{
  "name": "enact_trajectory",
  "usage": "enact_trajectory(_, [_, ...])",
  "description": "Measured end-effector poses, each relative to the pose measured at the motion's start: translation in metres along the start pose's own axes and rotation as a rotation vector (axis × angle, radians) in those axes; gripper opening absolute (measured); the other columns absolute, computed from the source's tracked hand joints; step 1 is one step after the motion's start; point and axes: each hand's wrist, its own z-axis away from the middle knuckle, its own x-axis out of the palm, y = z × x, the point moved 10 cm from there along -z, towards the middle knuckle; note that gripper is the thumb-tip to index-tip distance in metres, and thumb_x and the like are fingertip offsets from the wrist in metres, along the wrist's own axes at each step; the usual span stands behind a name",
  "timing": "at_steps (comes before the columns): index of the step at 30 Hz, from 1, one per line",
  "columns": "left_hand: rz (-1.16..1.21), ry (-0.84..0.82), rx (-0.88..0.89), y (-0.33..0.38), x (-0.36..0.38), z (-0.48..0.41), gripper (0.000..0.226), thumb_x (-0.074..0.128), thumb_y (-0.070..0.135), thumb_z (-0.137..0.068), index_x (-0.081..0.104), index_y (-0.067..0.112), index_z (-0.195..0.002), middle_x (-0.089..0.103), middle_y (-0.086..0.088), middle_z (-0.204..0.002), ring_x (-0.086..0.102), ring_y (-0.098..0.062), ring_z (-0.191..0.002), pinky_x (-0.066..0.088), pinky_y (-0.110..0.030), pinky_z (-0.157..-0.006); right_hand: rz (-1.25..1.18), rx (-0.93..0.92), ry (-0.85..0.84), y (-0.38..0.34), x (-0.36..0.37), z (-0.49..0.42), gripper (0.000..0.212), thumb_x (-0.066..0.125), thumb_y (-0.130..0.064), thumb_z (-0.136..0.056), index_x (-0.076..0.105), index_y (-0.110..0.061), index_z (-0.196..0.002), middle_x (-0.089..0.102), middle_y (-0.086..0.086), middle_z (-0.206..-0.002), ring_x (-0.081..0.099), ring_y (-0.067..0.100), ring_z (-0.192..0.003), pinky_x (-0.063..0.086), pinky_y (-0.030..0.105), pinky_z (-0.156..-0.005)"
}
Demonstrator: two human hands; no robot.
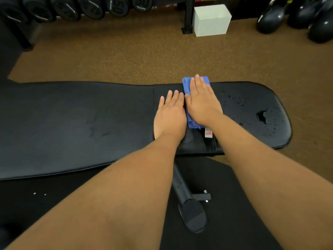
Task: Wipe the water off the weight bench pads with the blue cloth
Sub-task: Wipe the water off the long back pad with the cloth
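Fingers of the right hand lie flat and pressed together on the blue cloth, palm down, not pinching anything; the cloth is folded into a long strip under that hand, its far end reaching over the far edge of the bench and its near end showing just below the wrist. Beside it, touching along the thumb side, the left hand rests flat on bare black vinyl with its fingers stretched out and only slightly parted, holding nothing. Both hands sit where the long back pad meets the shorter seat pad. On the seat pad, to the right of the cloth, a small puddle and scattered droplets shine wet. A white tag lies near the cloth's near end. Beyond the bench, on brown floor, stand a white box, a row of dumbbells and several kettlebells.
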Motion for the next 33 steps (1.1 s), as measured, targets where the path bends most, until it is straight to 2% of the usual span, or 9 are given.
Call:
enact_trajectory(3, [0.042, 0.001, -0.047, 0.001, -0.001, 0.002, 0.051, 0.019, 0.026, -0.109, 0.021, 0.015, -0.159, 0.020, 0.000, -0.167, 0.007, -0.016, -0.155, 0.004, -0.038, -0.126, 0.036, -0.032, 0.008, -0.003, 0.005, 0.083, 0.063, 0.019, -0.037, -0.107, -0.001, -0.003, -0.157, -0.006, 0.013, -0.166, -0.006, 0.022, -0.154, 0.000, 0.037, -0.125])
enact_trajectory(5, [0.061, 0.005, -0.053, 0.004, -0.001, 0.004, 0.051, 0.019, 0.028, -0.110, 0.026, 0.016, -0.158, 0.022, 0.001, -0.166, 0.009, -0.015, -0.155, 0.003, -0.038, -0.126, 0.060, -0.048, -0.008, 0.002, 0.006, 0.103, 0.064, 0.018, -0.038, -0.107, -0.001, -0.004, -0.157, -0.006, 0.013, -0.166, -0.006, 0.022, -0.154, -0.001, 0.037, -0.125])
enact_trajectory(12, [0.095, 0.033, -0.055, 0.001, 0.000, 0.003, 0.050, 0.022, 0.028, -0.109, 0.031, 0.014, -0.157, 0.026, -0.001, -0.165, 0.013, -0.016, -0.154, 0.006, -0.037, -0.126, 0.015, -0.001, -0.004, 0.012, 0.003, 0.023, 0.064, 0.018, -0.036, -0.107, -0.001, -0.003, -0.157, -0.007, 0.016, -0.166, -0.007, 0.024, -0.153, -0.002, 0.037, -0.125])
enact_trajectory(20, [0.071, 0.051, -0.059, 0.002, -0.002, 0.007, 0.050, 0.022, 0.029, -0.110, 0.030, 0.015, -0.157, 0.026, 0.000, -0.165, 0.013, -0.015, -0.154, 0.006, -0.036, -0.127, 0.021, -0.028, 0.022, 0.012, 0.005, 0.076, 0.065, 0.016, -0.040, -0.106, -0.003, -0.004, -0.157, -0.007, 0.015, -0.165, -0.007, 0.024, -0.153, -0.001, 0.039, -0.125])
enact_trajectory(27, [0.089, 0.071, -0.060, 0.004, -0.001, 0.004, 0.050, 0.024, 0.030, -0.109, 0.034, 0.016, -0.156, 0.029, 0.000, -0.164, 0.015, -0.014, -0.154, 0.008, -0.036, -0.126, 0.063, 0.002, 0.004, 0.030, -0.002, -0.011, 0.067, 0.013, -0.046, -0.106, -0.002, -0.005, -0.157, -0.005, 0.017, -0.166, -0.006, 0.024, -0.153, -0.002, 0.039, -0.125])
enact_trajectory(33, [0.075, 0.046, -0.065, 0.003, -0.001, 0.008, 0.051, 0.022, 0.032, -0.109, 0.028, 0.018, -0.158, 0.024, 0.003, -0.165, 0.011, -0.012, -0.154, 0.006, -0.035, -0.127, 0.047, -0.040, 0.011, 0.018, 0.002, 0.075, 0.069, 0.008, -0.049, -0.105, -0.007, -0.007, -0.157, -0.010, 0.013, -0.165, -0.010, 0.022, -0.153, -0.005, 0.037, -0.124])
